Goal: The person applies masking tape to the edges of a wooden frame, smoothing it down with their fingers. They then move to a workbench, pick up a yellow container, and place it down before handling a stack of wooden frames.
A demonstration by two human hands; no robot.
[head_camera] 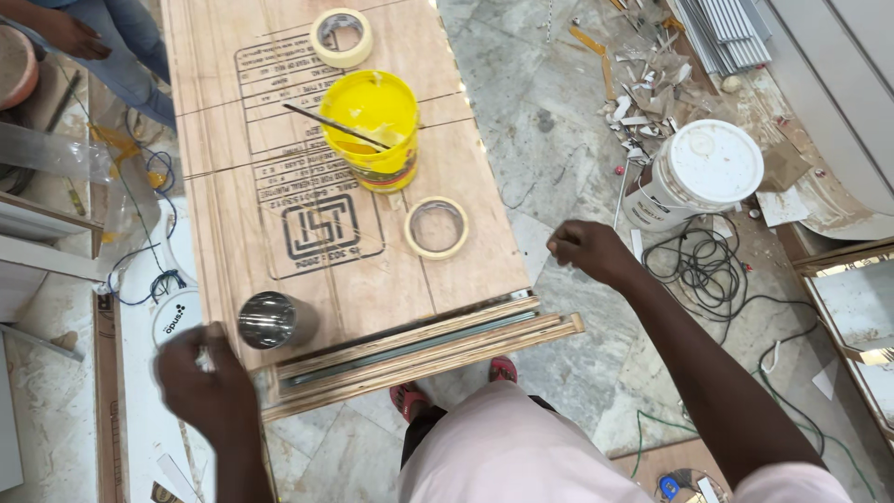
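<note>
Nearest the camera was the person's pale pink shirt [507,452], filling the bottom edge at six o'clock, with red footwear [410,399] showing just beyond it on the marble floor [559,168]. The left hand [200,382] sat at eight o'clock, fingers curled in around something small and pale; what it was could not be told. It hovered at the near left corner of the plywood counter [466,177], just beside a shiny steel cup [270,319] that stood upright at the counter's near edge. The right hand [587,250] hung at three o'clock off the counter's right side, above the floor, fingers pinched loosely together and holding nothing that could be seen.

Along the near edge of the counter lay a bundle of long wooden strips [419,349], running from seven o'clock toward four o'clock. A roll of masking tape [436,227] lay flat near the centre, and a second roll of tape [341,37] lay at twelve o'clock. Between them stood a yellow bucket [372,126] with a thin stick [335,126] resting across its rim.

On the floor at two o'clock stood a white lidded pail [703,172], with tangled black cable [698,265] just beside it. Another person's hand [74,37] showed at eleven o'clock.
</note>
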